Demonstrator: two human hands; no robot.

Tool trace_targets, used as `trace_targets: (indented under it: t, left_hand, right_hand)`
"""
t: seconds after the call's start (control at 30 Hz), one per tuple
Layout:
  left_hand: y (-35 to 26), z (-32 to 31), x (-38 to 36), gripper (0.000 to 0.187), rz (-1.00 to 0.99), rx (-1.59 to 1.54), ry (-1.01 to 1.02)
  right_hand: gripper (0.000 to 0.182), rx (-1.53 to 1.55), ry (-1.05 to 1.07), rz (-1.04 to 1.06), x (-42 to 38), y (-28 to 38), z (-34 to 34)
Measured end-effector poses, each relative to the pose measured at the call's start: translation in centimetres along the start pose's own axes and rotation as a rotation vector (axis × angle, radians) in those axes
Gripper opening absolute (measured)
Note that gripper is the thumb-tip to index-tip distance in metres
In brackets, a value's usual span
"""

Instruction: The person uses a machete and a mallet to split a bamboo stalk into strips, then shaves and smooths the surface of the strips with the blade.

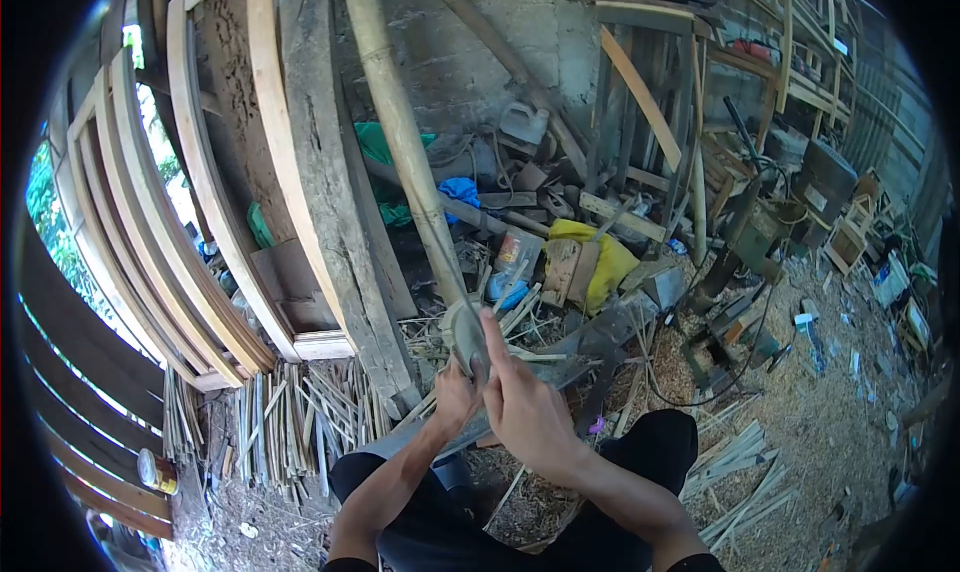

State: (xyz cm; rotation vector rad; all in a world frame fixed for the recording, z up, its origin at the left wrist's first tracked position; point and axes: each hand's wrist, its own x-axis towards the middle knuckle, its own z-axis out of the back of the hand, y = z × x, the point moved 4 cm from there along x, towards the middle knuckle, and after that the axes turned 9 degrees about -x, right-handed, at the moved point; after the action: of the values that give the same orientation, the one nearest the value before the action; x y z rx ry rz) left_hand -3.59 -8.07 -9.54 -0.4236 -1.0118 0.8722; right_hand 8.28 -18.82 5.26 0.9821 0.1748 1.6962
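Observation:
A long bamboo pole (pixel 405 137) slants down from the top of the view toward me, its pale near end (pixel 460 327) just in front of my hands. My left hand (pixel 457 392) is closed around the underside of that near end. Beside it on the right, my right hand (pixel 530 417) has its index finger stretched forward and its other fingers curled. They curl around a thin, dark, blade-like tool (pixel 466 290) that lies along the pole's right side. The tool's handle is mostly hidden by my fingers. My knees in dark trousers (pixel 630 472) are spread below.
Wooden frames (pixel 285 162) and a weathered plank (pixel 340 202) lean at the left, above bundles of thin strips (pixel 300 417). Ahead lie a yellow sack (pixel 610 272), a plastic jug (pixel 523 124) and scrap wood. Metal machinery (pixel 750 242) stands right, with shavings and loose strips (pixel 735 462) on the floor.

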Motion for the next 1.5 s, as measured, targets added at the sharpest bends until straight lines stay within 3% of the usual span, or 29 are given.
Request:
trace_targets:
  t: [0.13,0.37,0.57,0.67,0.77,0.93,1.03,1.1,1.2,1.3,1.4,1.43,1.5]
  left_hand:
    - [-1.1,-0.1,0.7,0.029,-0.071,0.017,-0.133]
    - [0.3,-1.2,2.0,0.032,0.078,0.098,-0.096]
    - [-4.0,0.7,4.5,0.034,-0.005,0.130,-0.210]
    - [-0.3,-2.2,2.7,0.036,0.078,0.161,-0.119]
    - [-0.7,-2.0,3.8,0.032,0.036,0.190,-0.214]
    - [-2.2,-1.2,4.3,0.026,0.075,0.106,-0.178]
    - [-4.0,-0.1,5.5,0.029,0.025,0.072,-0.196]
    - [-2.9,-1.0,4.9,0.036,0.106,0.147,-0.132]
    - [-1.3,-2.6,3.3,0.043,0.005,0.182,-0.131]
    - [-0.4,-2.8,4.1,0.051,0.087,0.111,-0.056]
    - [0.1,-4.2,4.1,0.053,0.133,0.068,0.011]
    - [-0.3,-4.1,4.2,0.050,0.019,0.041,-0.041]
    - [0.0,-3.9,4.3,0.048,-0.099,-0.074,-0.056]
  right_hand:
    - [0.073,-0.046,0.036,0.053,1.1,-0.3,1.2]
    - [0.070,0.059,0.044,0.014,3.7,-0.6,2.5]
    - [0.072,0.054,0.006,0.013,4.6,1.2,5.1]
    - [0.072,-0.047,0.019,-0.048,5.2,-2.8,1.2]
    - [0.072,-0.028,0.103,0.016,5.5,-2.3,2.5]
    - [0.072,-0.041,0.075,0.015,4.8,-0.7,3.8]
    - [0.072,0.001,0.019,0.042,4.9,0.4,5.1]
    - [0.072,0.050,0.021,0.013,5.0,-0.9,3.9]
    - [0.072,-0.033,0.013,-0.038,6.9,-4.4,1.5]
    - [0.071,-0.119,0.140,-0.058,7.0,-5.2,1.7]
    - [0.076,-0.564,0.025,0.017,6.3,-5.0,1.3]
    - [0.080,-0.842,0.089,0.015,5.9,-4.8,1.1]
    - [0.080,-0.706,0.175,0.035,6.8,-5.8,2.7]
